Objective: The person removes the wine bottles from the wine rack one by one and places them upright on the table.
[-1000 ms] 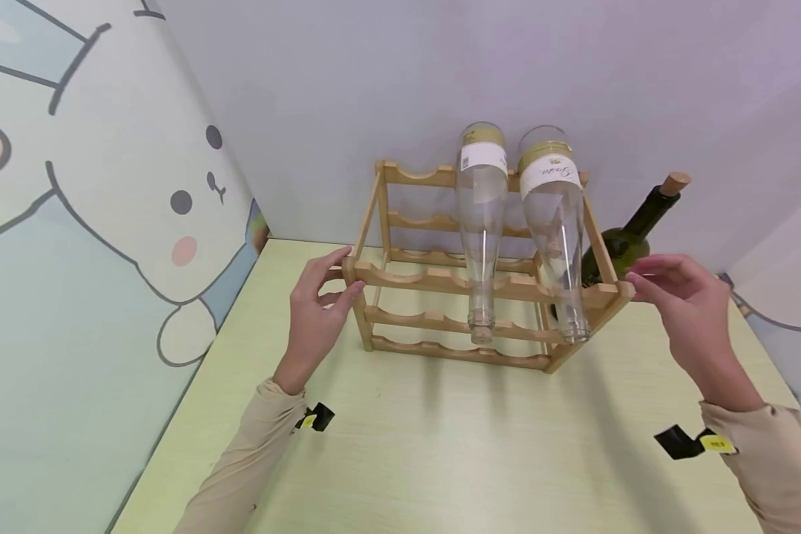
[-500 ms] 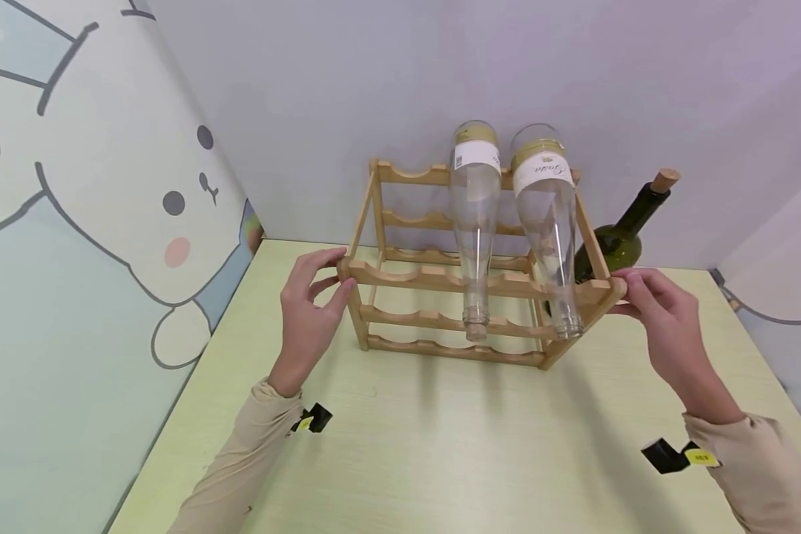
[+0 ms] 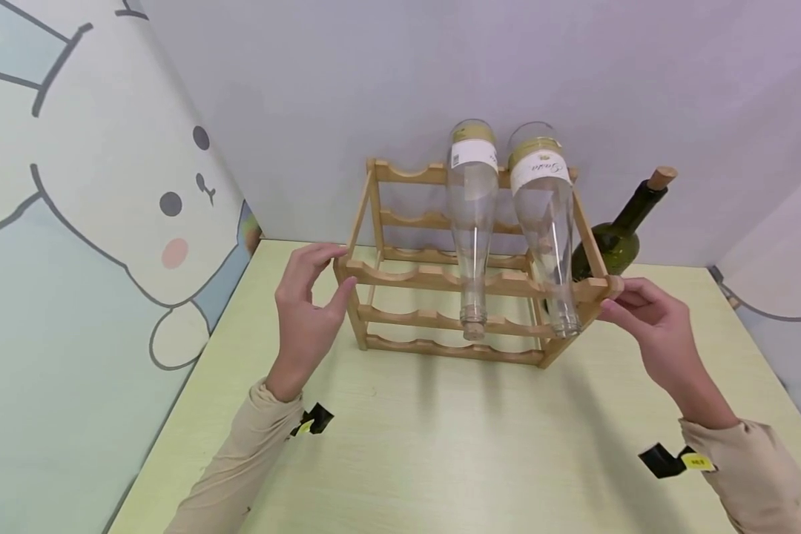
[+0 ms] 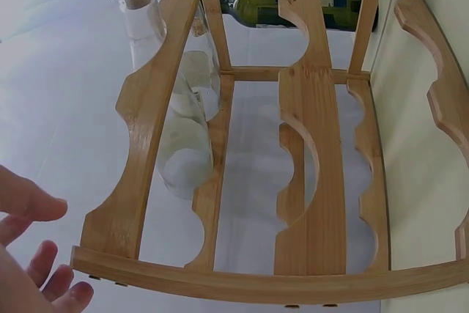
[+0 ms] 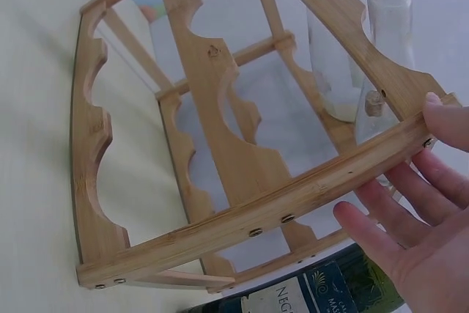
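Note:
A wooden wine rack (image 3: 420,278) stands on the table against the wall. Two clear glass bottles lie in its top row, necks toward me: a corked one (image 3: 474,208) near the middle and an uncorked one (image 3: 544,200) at the right. My left hand (image 3: 303,311) surrounds the left front corner, thumb and fingers spread; in the left wrist view the thumb (image 4: 40,203) is apart from the wood. At the right front corner, my right hand (image 3: 654,334) pinches the rack's end, its thumb (image 5: 440,111) on the wood and fingers around the outer side.
Behind the rack's right side stands a corked green wine bottle (image 3: 617,248), partly hidden by the rack. The pale yellow table (image 3: 440,445) meets the back wall (image 3: 320,111). A cartoon-painted wall (image 3: 93,297) borders the left.
My right hand has come from beside the green bottle leftward onto the rack's right front corner. My left hand stays at the left corner, its grip looking slightly wider. Rack and bottles look still.

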A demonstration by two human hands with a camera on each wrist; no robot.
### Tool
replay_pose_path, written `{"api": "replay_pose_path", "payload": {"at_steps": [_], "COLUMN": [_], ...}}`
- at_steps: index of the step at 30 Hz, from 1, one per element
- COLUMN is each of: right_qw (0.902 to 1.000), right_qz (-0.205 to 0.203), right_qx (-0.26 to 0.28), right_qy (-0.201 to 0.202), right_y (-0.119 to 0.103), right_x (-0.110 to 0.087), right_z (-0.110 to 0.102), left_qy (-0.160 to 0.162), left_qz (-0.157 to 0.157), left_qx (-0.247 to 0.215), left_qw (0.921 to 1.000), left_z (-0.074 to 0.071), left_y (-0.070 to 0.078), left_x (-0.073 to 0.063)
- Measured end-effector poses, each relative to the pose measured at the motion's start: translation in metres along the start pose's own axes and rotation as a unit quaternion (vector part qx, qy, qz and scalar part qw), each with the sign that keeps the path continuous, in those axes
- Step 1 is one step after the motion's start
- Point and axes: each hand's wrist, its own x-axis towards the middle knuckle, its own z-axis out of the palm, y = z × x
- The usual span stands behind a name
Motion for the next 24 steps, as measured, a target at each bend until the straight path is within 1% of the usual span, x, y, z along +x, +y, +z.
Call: {"api": "replay_pose_path", "payload": {"at_steps": [3, 6, 9, 12, 18, 21, 24], "right_qw": [0.9995, 0.9976, 0.9940, 0.9909, 0.9869, 0.9851, 0.9837], "right_qz": [0.013, 0.019, 0.020, 0.020, 0.017, 0.011, 0.011], "right_qx": [-0.028, -0.061, -0.099, -0.127, -0.154, -0.166, -0.174], "right_qy": [-0.009, -0.026, -0.040, -0.042, -0.045, -0.046, -0.042], "right_y": [0.001, 0.003, 0.005, 0.006, 0.009, 0.009, 0.009], "right_x": [-0.001, -0.002, -0.002, -0.003, -0.004, -0.004, -0.004], "right_z": [-0.001, -0.002, -0.003, -0.004, -0.003, -0.002, 0.000], "left_qy": [-0.006, -0.009, -0.013, -0.024, -0.049, -0.063, -0.072], "left_qz": [0.008, 0.009, 0.007, 0.011, 0.028, 0.037, 0.044], "left_qx": [-0.016, -0.038, -0.051, -0.064, -0.100, -0.103, -0.097], "left_qw": [0.9998, 0.9992, 0.9986, 0.9976, 0.9934, 0.9920, 0.9917], "left_z": [0.001, 0.002, 0.003, 0.004, 0.011, 0.014, 0.016], "left_y": [0.004, 0.007, 0.010, 0.012, 0.015, 0.016, 0.017], "left_x": [0.002, 0.004, 0.005, 0.005, 0.008, 0.010, 0.011]}}
